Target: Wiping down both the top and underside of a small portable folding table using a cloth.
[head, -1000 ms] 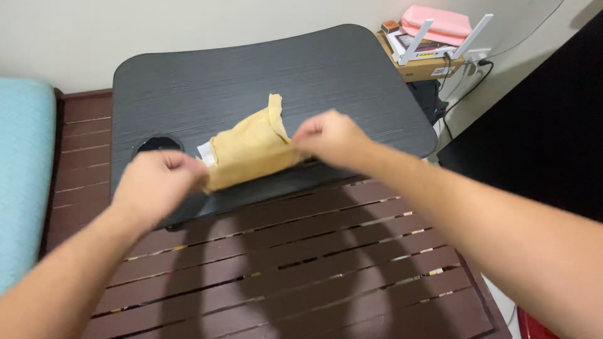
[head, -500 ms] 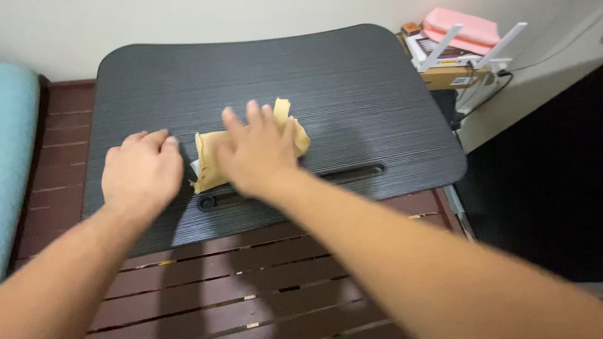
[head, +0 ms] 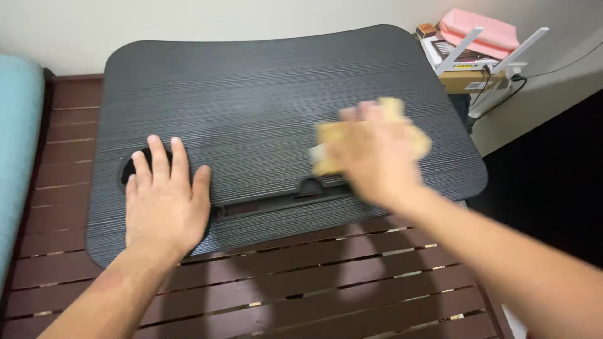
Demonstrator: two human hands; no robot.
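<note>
A dark wood-grain lap desk (head: 264, 88) rests on a slatted brown wooden surface. My left hand (head: 164, 201) lies flat on the desk's near left part, fingers spread, partly over a round cup hole (head: 129, 168). My right hand (head: 377, 157), blurred by motion, presses flat on a yellow cloth (head: 326, 135) on the desk's right side. The hand covers most of the cloth; a small white tag shows at the cloth's left edge. A long slot (head: 264, 202) runs along the desk's front.
A white router with two antennas (head: 477, 53) stands on a cardboard box at the upper right, with a pink folded item (head: 480, 28) behind it. A teal cushion (head: 19, 144) lies at the left edge. Brown wooden slats (head: 314, 289) fill the foreground.
My right hand has slid the yellow cloth from the desk's middle to its right side. My left hand has let go of the cloth and now lies flat on the desk.
</note>
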